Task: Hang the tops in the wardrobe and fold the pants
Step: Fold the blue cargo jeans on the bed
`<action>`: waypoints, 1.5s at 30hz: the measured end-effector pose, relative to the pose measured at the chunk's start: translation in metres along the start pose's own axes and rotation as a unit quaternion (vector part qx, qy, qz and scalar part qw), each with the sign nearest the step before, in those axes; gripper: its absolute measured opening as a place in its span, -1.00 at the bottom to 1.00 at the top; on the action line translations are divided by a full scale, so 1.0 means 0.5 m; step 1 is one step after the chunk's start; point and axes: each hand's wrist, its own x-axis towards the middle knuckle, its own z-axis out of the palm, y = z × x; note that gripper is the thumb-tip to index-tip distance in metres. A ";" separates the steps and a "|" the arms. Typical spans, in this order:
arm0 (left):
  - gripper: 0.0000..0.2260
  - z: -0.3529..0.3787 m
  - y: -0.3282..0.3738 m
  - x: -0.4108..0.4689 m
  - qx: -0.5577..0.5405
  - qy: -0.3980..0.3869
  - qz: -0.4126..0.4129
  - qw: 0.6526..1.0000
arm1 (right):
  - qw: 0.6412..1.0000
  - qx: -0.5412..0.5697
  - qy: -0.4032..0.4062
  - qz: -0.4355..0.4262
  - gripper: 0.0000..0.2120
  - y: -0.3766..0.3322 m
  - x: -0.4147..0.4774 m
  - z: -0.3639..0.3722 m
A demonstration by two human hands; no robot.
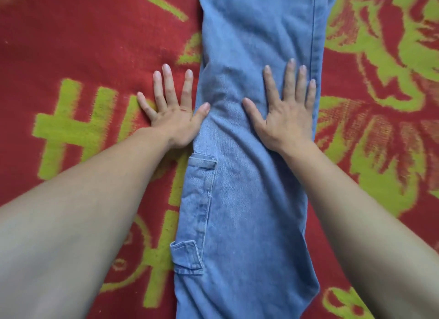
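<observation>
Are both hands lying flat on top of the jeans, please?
No: only the right hand lies on the jeans; the left hand rests mostly on the red blanket beside them.

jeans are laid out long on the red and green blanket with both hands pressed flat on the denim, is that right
Not quite. The head view shows only the right hand flat on the jeans; the left hand lies flat on the red and green blanket beside them, just its thumb at the denim's edge. The rest holds.
</observation>
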 end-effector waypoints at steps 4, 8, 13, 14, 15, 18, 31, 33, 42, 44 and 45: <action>-0.33 0.005 -0.002 0.000 0.006 0.026 0.001 1.000 | 1.000 -0.002 -0.031 0.005 -0.21 0.002 0.011 0.005; -0.32 -0.001 0.002 -0.014 0.002 0.037 -0.006 0.999 | 0.993 0.027 -0.114 -0.001 -0.24 0.017 0.023 -0.031; -0.36 -0.043 0.040 -0.112 -0.202 0.007 -0.044 0.978 | 0.990 0.124 -0.066 0.021 -0.45 -0.026 -0.171 -0.050; -0.36 -0.036 0.049 -0.160 -0.242 0.028 -0.045 0.969 | 0.992 0.124 -0.013 0.021 -0.46 -0.029 -0.246 -0.043; -0.38 -0.017 0.054 -0.221 -0.242 0.074 -0.033 0.967 | 0.993 0.110 0.038 0.018 -0.46 -0.030 -0.323 -0.036; -0.45 0.101 0.061 -0.436 -0.099 0.226 0.083 0.965 | 0.994 0.040 0.106 0.009 -0.43 -0.005 -0.526 0.002; -0.30 0.322 -0.056 -0.663 0.007 0.085 0.136 0.987 | 0.993 0.041 -0.090 0.070 -0.27 0.047 -0.754 0.111; -0.24 0.358 -0.077 -0.756 -0.054 0.063 0.083 0.993 | 0.987 0.061 -0.119 0.086 -0.29 0.031 -0.847 0.116; -0.24 0.481 -0.089 -1.100 -0.416 -0.112 -0.216 0.876 | 0.800 0.426 -0.138 0.399 -0.15 -0.059 -1.184 0.116; -0.43 0.504 -0.103 -1.102 -0.488 -0.167 -0.223 0.827 | 0.749 0.478 -0.174 0.425 -0.22 -0.055 -1.199 0.138; -0.48 0.517 -0.115 -1.099 -0.505 -0.170 -0.223 0.816 | 0.744 0.489 -0.192 0.413 -0.28 -0.047 -1.202 0.144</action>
